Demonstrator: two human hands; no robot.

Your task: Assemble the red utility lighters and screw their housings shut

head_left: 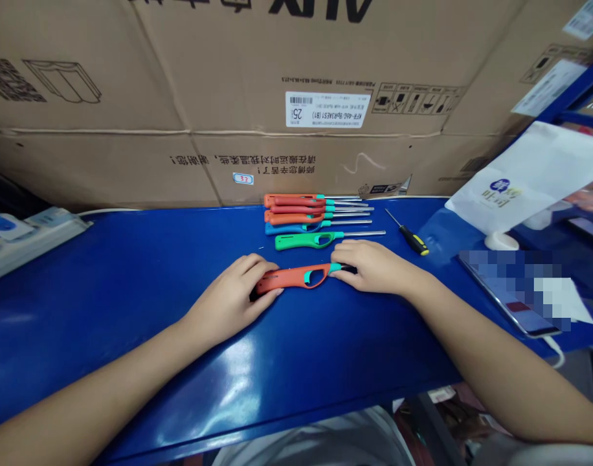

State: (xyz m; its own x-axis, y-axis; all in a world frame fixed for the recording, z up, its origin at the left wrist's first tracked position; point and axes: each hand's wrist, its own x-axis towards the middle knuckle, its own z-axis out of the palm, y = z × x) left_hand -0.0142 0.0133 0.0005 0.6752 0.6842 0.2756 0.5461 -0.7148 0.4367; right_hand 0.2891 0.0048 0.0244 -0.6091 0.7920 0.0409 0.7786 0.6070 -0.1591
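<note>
An orange long-necked lighter (pixel 291 278) with a teal trigger and collar lies across the blue tabletop in front of me. My left hand (pixel 241 285) is closed around its handle end. Fingers of my right hand (pixel 367 266) close on the metal neck, hiding most of it. Just beyond it rests a green lighter (pixel 303 241), parallel and apart from my hands. Behind that one are a blue lighter (pixel 289 228) and several orange and red lighters (pixel 296 202), stacked close together with their necks pointing right.
A large cardboard box (pixel 180 97) walls off the back. Right of the lighters lies a black and yellow screwdriver (pixel 413 239). Further right are a phone (pixel 513 298) with a cable and a white paper bag (pixel 529 175). A power strip (pixel 34 243) sits far left. The blue table's edge (pixel 257 432) runs nearest me.
</note>
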